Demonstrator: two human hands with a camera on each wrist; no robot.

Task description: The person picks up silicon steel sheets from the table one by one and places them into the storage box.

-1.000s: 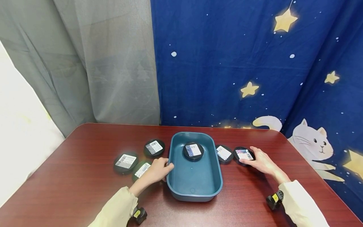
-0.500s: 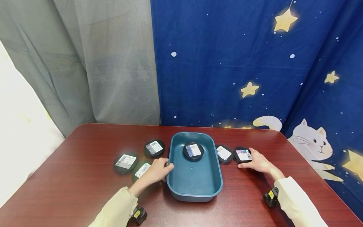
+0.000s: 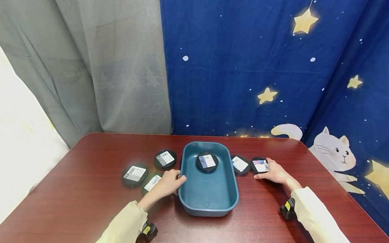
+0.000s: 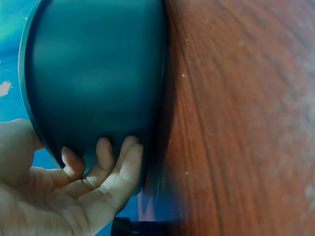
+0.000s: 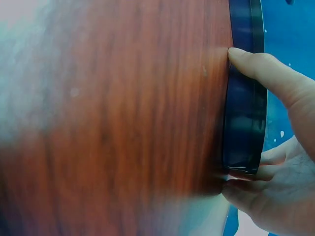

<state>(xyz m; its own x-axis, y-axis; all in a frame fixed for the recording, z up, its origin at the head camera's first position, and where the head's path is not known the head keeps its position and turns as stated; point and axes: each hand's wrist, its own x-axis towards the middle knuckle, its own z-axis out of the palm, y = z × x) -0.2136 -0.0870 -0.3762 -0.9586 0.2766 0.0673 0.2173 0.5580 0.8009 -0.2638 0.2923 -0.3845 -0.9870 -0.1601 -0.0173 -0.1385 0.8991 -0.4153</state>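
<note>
In the head view my left hand (image 3: pixel 168 182) grips the left wall of a teal plastic bin (image 3: pixel 206 212), thumb over the rim. The left wrist view shows its fingers (image 4: pixel 129 164) curled against the bin's outer wall. Inside the bin lies a round, flat black container (image 3: pixel 207 162) with a white label. On the table to the right, my right hand (image 3: pixel 276 172) holds a similar round black container (image 3: pixel 259 165) by its edge. In the right wrist view its thumb presses that container's side wall (image 5: pixel 243 118), with the fingers around the lower end. Its contents cannot be seen.
Another black container (image 3: pixel 240 165) lies between the bin and the held one. Left of the bin are three more: one at the back (image 3: pixel 165 159), one farther left (image 3: pixel 134 175), and one (image 3: pixel 152 182) partly behind my left hand. Curtains hang beyond the table (image 3: pixel 91 202).
My right hand and forearm have shifted slightly left, the hand settling around the edge of the round black container. The left hand and the bin have stayed in place.
</note>
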